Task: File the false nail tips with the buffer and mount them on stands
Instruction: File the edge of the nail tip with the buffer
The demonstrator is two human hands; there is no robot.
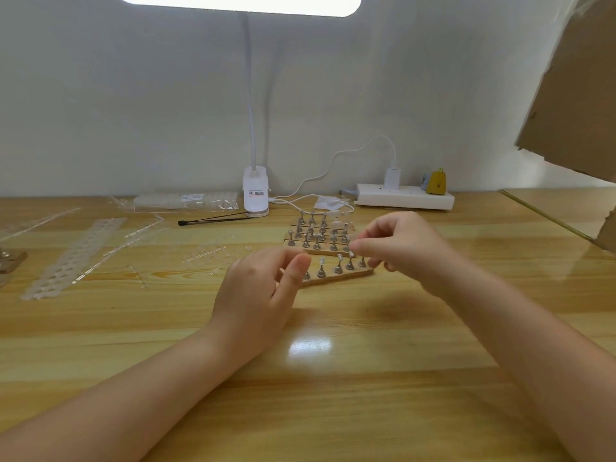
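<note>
In the middle of the frame the left hand (263,288) hangs low over the wooden table (333,378), its fingers loosely bent and holding nothing that I can see. A little right and higher, the right hand (396,248) has its thumb and first finger closed narrow, as if they pinch a small clear thing; it is too small to tell if this is a nail tip. Between the hands lies the near wooden base (336,278) with a row of metal stands; three or so of them seem to carry a clear tip (322,260), and part of the row is hidden by the left hand. Behind it, the stacked further bases (320,250) hold many stands, mostly bare, so I judge the mounting is only begun. At the left, loose nail tips (203,255) and empty plastic strips (76,255) lie on the table. In the upper middle, a clear bag (186,201) holds more tips. I see no buffer.
</note>
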